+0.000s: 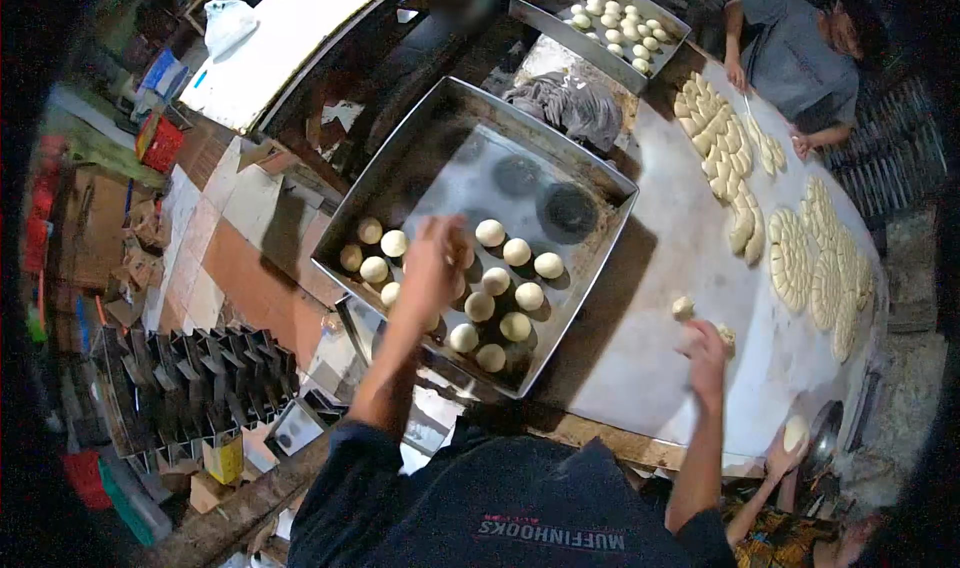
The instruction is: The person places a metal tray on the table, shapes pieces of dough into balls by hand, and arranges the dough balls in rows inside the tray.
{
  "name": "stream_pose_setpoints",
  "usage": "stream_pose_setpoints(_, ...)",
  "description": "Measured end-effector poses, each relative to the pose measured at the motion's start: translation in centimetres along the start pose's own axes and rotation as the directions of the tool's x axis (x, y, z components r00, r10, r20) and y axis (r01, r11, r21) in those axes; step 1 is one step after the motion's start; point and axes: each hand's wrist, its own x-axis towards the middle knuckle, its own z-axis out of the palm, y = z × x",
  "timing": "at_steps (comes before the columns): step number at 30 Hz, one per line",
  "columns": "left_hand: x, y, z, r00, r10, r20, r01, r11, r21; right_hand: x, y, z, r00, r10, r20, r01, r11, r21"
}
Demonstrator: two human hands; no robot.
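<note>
Your left hand (437,260) is over the near half of the square metal tray (465,190), fingers pointing down among the round dough balls (480,306); it is blurred, and you cannot tell from this view whether it pinches a ball or how wide the grip is. The balls sit apart or nearly touching in the part of the tray closest to you, while dark round patches mark its far floor. Your right hand (705,348) is low over the pale worktable (620,368), fingers partly curled, with one small dough lump (683,308) just beyond the fingertips and another dough piece (727,340) right beside the hand, partly hidden by it; whether your fingers grip that piece cannot be told. Farther along the table lie long segmented dough strips (715,138) and scored dough slabs (822,258). A crumpled grey cloth (570,106) lies between your tray and a second tray (550,10) of dough balls. Across the table a co-worker in a grey shirt (800,58) leans over the dough, and at your lower right another person's hand (782,460) holds a pale dough ball (795,433).
</note>
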Motion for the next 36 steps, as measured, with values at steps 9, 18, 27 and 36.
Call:
stream_pose_setpoints(9, 0.7, -9.5, 2.2, 0.987, -0.114, 0.114, 0.102, 0.990, 0.100, 11.6, -9.9, 33.1, 0.557, -0.591, 0.584, 0.824, 0.482, -0.298)
stream_pose_setpoints(18, 5.6, 1.3, 2.1, 0.974, -0.007, 0.226, -0.054, 0.963, 0.264, 4.8, -2.5, 6.3, 0.685, -0.727, -0.045, 0.562, 0.566, -0.603)
stream_pose_setpoints(27, 13.1, 22.7, 31.1, 0.555, 0.255, 0.792, 0.234, 0.865, -0.443, -7.9, 16.4, -14.6, 0.796, -0.509, -0.328, 0.024, 0.567, -0.823)
stream_pose_setpoints(36, 15.2, 28.2, 55.2, 0.942, -0.056, 0.331, -0.074, 0.927, 0.368, -10.8, 23.8, -20.1, 0.757, -0.377, -0.534, -0.098, 0.741, -0.664)
